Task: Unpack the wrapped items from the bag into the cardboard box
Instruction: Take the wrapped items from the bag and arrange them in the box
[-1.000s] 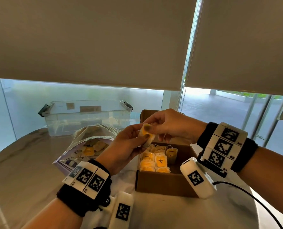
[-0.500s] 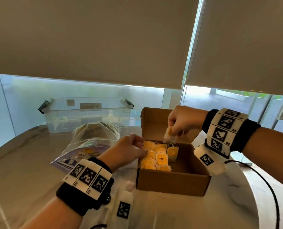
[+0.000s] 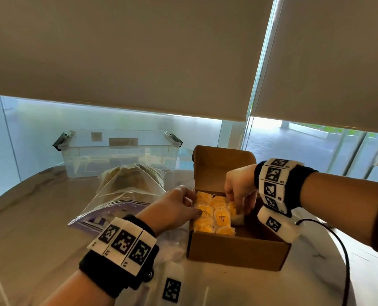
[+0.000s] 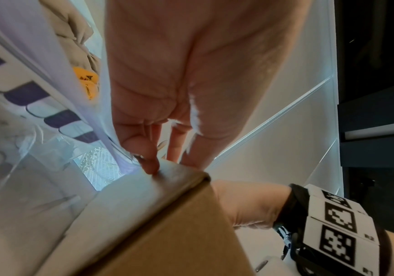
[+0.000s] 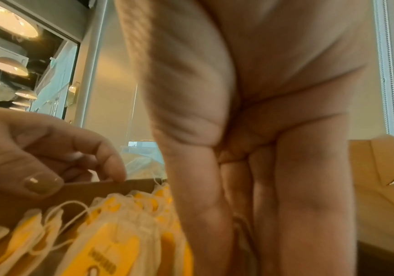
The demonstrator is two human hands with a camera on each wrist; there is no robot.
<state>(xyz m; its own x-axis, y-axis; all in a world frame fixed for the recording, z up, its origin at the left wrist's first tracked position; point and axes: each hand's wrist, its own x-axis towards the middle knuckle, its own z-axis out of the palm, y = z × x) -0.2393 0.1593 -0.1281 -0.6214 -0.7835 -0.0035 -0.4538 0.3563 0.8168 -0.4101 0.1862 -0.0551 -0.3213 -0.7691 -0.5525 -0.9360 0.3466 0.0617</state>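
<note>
Far left on the tabletop (image 3: 40, 217): clear storage bin (image 3: 117, 151) at the back, well apart from the work. Nearer, clear plastic bag (image 3: 126, 195) lying slumped, mouth toward the box; at least one yellow-tagged wrapped item (image 4: 88, 82) visible inside in the left wrist view, so unpacking not finished.

Next, left hand (image 3: 172, 208), holding nothing: fingers loosely bent, fingertips (image 4: 149, 166) resting on the left rim of the cardboard box (image 3: 238, 250), thumb over the edge.

Then the box itself, lid flap up at the back, left portion packed with wrapped items (image 3: 212, 217) in rows, yellow tags and strings showing; right portion bare.

Right hand (image 3: 238, 191) reaching down into the box at the right end of the rows, fingers pointing down against a pale wrapped item (image 3: 236, 215). Whether pinching or merely pressing it into place: cannot tell, contact hidden behind the fingers, possibly mid-release.

Risks from here: loose tag strings snagging on withdrawing fingers and dragging a neighbour out; upright rows toppling into the bare right side with nothing bracing them; light box sliding should the steadying left hand lift early; slumped bag spilling its remainder if grabbed by the bottom.
</note>
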